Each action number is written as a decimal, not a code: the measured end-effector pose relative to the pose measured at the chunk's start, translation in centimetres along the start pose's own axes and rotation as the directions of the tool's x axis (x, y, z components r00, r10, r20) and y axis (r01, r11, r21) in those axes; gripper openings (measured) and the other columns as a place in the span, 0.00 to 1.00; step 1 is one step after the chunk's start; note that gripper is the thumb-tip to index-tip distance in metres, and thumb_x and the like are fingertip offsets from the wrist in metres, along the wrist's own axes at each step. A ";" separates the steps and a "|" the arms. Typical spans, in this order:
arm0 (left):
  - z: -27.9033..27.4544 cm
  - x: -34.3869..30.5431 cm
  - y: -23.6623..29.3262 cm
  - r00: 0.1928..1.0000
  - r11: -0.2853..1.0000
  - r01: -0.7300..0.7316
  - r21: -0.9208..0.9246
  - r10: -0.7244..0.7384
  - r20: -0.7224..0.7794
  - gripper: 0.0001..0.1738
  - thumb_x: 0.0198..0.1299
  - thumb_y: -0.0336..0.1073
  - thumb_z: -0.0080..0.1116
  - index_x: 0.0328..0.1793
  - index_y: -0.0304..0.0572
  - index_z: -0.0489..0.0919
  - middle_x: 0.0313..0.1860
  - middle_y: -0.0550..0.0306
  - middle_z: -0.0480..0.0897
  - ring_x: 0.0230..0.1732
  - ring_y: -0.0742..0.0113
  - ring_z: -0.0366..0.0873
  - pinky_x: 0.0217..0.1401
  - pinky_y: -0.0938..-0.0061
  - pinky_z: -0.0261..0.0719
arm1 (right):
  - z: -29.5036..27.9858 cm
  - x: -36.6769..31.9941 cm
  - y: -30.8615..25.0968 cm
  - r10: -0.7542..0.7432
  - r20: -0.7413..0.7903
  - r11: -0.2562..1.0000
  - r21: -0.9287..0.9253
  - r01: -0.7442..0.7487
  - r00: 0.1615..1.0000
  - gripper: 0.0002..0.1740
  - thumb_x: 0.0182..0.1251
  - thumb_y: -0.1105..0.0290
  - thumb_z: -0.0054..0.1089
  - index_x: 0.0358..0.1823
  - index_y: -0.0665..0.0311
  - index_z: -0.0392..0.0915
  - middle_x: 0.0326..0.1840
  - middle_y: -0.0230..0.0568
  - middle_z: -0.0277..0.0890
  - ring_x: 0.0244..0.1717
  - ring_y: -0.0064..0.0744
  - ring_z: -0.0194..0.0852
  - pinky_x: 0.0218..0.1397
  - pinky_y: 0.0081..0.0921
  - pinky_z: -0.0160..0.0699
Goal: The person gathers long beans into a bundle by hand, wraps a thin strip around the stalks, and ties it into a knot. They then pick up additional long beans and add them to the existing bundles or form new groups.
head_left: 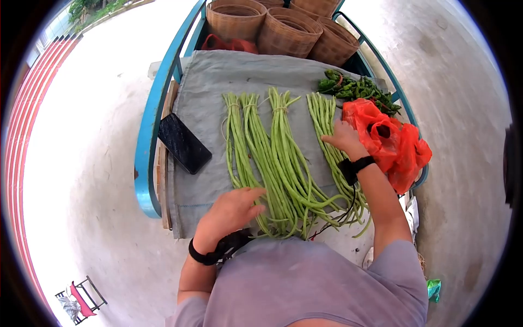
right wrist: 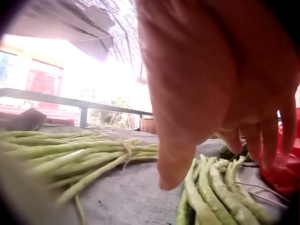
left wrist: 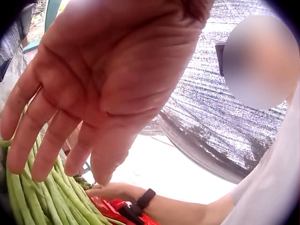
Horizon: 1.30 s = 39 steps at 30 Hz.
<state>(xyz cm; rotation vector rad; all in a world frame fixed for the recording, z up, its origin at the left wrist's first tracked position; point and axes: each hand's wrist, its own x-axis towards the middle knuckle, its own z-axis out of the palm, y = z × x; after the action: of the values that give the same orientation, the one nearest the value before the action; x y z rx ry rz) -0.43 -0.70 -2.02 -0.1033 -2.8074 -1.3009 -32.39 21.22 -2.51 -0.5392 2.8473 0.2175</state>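
Long green beans lie in rows on a grey cloth (head_left: 199, 82). Three bunches (head_left: 275, 158) are side by side, their upper ends tied with string; the tie (right wrist: 126, 149) shows in the right wrist view. A separate bunch (head_left: 321, 111) lies to their right. My left hand (head_left: 230, 212) hovers beside the lower end of the leftmost bunch, fingers (left wrist: 47, 145) extended and holding nothing. Over the separate bunch is my right hand (head_left: 346, 139), its thumb (right wrist: 174, 164) apart from the other fingers, which point down close above those beans (right wrist: 218, 190). Nothing shows in its grasp.
A red plastic bag (head_left: 381, 136) lies right of the right hand, with green peppers (head_left: 362, 90) behind it. A black phone (head_left: 185, 144) rests at the cloth's left. Woven baskets (head_left: 289, 32) stand at the back, within blue rails (head_left: 147, 136).
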 end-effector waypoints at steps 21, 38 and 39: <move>7.4 15.3 -1.1 0.970 0.916 -0.098 0.389 0.001 0.243 0.44 0.55 0.60 0.59 0.73 0.44 0.64 0.77 0.46 0.54 0.80 0.46 0.40 0.75 0.39 0.43 | 4.9 6.4 -9.6 -0.150 -0.338 0.910 0.320 0.263 0.929 0.13 0.62 0.59 0.51 0.41 0.55 0.81 0.37 0.46 0.81 0.41 0.53 0.79 0.41 0.48 0.75; 9.2 15.2 -3.5 0.943 0.930 -0.074 0.359 -0.053 0.330 0.49 0.57 0.65 0.52 0.77 0.44 0.56 0.81 0.51 0.44 0.81 0.54 0.31 0.77 0.44 0.33 | -3.4 -2.8 -3.9 -0.588 -0.190 -0.468 0.872 -0.140 0.786 0.12 0.68 0.59 0.51 0.35 0.59 0.78 0.29 0.33 0.77 0.24 0.24 0.70 0.27 0.23 0.73; 9.1 15.2 -3.3 0.941 0.927 -0.074 0.367 -0.058 0.334 0.49 0.57 0.65 0.52 0.77 0.44 0.56 0.81 0.50 0.44 0.81 0.53 0.31 0.77 0.44 0.33 | -4.2 -3.2 -3.0 -0.468 -0.227 -0.651 0.742 -0.159 0.854 0.13 0.69 0.59 0.50 0.39 0.59 0.78 0.32 0.34 0.78 0.27 0.24 0.72 0.29 0.24 0.74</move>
<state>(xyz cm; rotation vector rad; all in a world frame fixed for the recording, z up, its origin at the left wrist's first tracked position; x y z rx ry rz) -15.97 4.74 -9.38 -0.3558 -3.2844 -0.7784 -29.18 18.75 2.07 -0.3831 0.9522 -2.0912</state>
